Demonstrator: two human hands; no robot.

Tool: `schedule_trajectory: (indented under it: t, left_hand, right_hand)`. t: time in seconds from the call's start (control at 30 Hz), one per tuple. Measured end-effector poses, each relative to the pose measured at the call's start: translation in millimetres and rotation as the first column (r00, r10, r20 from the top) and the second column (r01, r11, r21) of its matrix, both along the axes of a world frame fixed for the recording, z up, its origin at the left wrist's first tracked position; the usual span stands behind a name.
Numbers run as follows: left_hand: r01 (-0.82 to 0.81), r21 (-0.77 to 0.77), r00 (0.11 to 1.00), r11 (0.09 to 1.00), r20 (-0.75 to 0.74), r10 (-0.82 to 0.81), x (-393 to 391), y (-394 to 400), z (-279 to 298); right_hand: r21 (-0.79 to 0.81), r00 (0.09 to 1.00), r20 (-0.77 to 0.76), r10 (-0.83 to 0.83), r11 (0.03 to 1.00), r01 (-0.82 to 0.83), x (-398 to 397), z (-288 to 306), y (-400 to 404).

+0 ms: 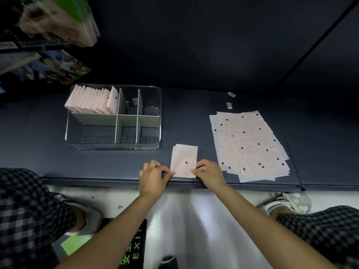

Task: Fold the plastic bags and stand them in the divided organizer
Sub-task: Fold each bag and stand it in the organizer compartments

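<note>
A folded pale pink plastic bag with one dark dot lies on the dark shelf near its front edge. My left hand pinches its lower left corner, and my right hand pinches its lower right edge. To the right a loose pile of flat pink dotted bags is spread out. At the left stands the clear divided organizer with grey dividers. Its back left compartment holds several folded bags standing upright; the other compartments hold no bags.
Two small white labels lie on the shelf behind the pile. Packaged goods sit on shelving at the upper left. The shelf's front edge runs just below my hands. My checked trousers and shoes are on the white floor below.
</note>
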State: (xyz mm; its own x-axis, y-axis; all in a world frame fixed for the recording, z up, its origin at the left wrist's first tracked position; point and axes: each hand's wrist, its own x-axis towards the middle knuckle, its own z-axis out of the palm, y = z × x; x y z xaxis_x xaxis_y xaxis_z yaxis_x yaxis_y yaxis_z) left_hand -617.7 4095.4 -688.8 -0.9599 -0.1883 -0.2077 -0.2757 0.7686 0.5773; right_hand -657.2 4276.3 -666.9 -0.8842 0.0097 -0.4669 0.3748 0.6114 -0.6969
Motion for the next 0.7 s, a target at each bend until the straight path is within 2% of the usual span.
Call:
schedule_trajectory:
  t: [0.1, 0.17, 0.23, 0.3, 0.37, 0.4, 0.5, 0.6, 0.63, 0.7]
  left_hand:
    - [-0.028, -0.063, 0.999, 0.998, 0.041, 0.03, -4, 9, 5]
    - [-0.036, -0.111, 0.999, 0.993, 0.01, 0.037, -2, 13, 10]
    - [0.06, -0.183, 0.988, 0.981, -0.133, -0.085, 3, 15, 15]
    - [0.29, -0.245, 0.918, 0.925, -0.2, -0.341, 6, 18, 18]
    - [0.523, -0.329, 0.813, 0.786, -0.085, -0.577, 10, 21, 18]
    - [0.587, -0.358, 0.776, 0.726, -0.006, -0.631, 11, 21, 15]
    - [0.653, -0.399, 0.741, 0.643, 0.161, -0.652, 12, 15, 9]
    - [0.707, -0.406, 0.693, 0.58, 0.233, -0.682, 10, 9, 5]
    - [0.718, -0.413, 0.68, 0.561, 0.244, -0.691, 9, 8, 4]
    - [0.73, -0.432, 0.662, 0.53, 0.252, -0.706, 9, 8, 2]
  right_hand:
    - [0.046, 0.997, 0.067, -0.029, 0.999, 0.026, -8, 1, -2]
    - [0.072, 0.995, 0.096, -0.028, 0.997, 0.021, -11, 1, -3]
    - [0.093, 0.994, 0.104, -0.026, 0.996, 0.017, -12, 2, -4]
    - [0.096, 0.994, 0.105, -0.03, 0.995, 0.02, -13, 2, -5]
    - [0.094, 0.994, 0.108, -0.033, 0.995, 0.023, -13, 2, -5]
    - [0.102, 0.994, 0.107, -0.028, 0.995, 0.017, -13, 2, -5]
    - [0.116, 0.994, 0.106, -0.002, 0.993, -0.01, -15, 2, -4]
    - [0.127, 0.991, 0.128, 0.045, 0.99, -0.061, -14, 5, -3]
    - [0.163, 0.995, 0.09, 0.053, 0.984, -0.067, -13, 6, -3]
    - [0.215, 0.994, -0.098, 0.042, 0.976, -0.02, -12, 9, -4]
